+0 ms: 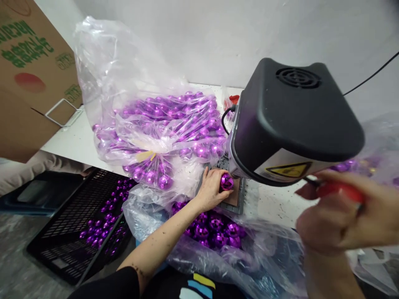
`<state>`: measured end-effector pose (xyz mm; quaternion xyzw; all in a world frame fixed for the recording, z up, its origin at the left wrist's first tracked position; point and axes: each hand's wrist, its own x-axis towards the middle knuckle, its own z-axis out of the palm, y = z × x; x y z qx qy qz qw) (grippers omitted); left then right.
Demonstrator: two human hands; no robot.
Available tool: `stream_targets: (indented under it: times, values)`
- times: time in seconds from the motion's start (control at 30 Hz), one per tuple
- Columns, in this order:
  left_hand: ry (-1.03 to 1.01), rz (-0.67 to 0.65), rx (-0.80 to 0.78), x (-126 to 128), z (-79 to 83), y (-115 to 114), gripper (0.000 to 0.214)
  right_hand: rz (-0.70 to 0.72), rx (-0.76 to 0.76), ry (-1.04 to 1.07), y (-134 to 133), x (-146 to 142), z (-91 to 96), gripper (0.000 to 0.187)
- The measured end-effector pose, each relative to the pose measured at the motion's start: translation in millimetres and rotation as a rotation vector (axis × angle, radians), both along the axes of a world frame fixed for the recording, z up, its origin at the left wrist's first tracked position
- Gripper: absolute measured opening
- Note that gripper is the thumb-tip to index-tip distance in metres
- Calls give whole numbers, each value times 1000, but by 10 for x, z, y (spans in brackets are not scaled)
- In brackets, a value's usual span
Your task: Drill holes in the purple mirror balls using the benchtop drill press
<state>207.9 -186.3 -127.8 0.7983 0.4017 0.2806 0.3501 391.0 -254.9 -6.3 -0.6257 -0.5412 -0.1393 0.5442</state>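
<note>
My left hand (211, 190) is closed around a shiny purple mirrored bauble (227, 182). It holds the bauble at the lower end of a black machine (307, 112), above a grey base plate (239, 207). On the right, my right hand (346, 220) is wrapped around the red lever handle (339, 192) of that machine; it looks somewhat blurred. Just below my left wrist, several faceted purple baubles (218, 232) lie in an opened clear plastic bag (264, 253) near my lap.
A big clear bag (106, 54) packed with purple baubles (168, 110) covers the table behind my left hand. Down to the left is a black slatted crate (52, 236) with more purple balls. A cardboard box (34, 99) stands at the far left, near another person's leg (34, 170).
</note>
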Motion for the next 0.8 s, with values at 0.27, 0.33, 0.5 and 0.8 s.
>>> stream_targets:
  times: [0.27,0.33,0.5,0.8]
  values:
    - [-43,-41,49,-295,1,-498,53,239,63,265,580,61,493,50]
    - [38,-177,76,-392,14,-749,65,232,82,281,578,57,458,50]
    - [77,-258,168,-562,128,-792,68,182,71,284,558,63,439,47]
    - [368,395,93,-832,188,920,27,154,13,286,562,31,518,49]
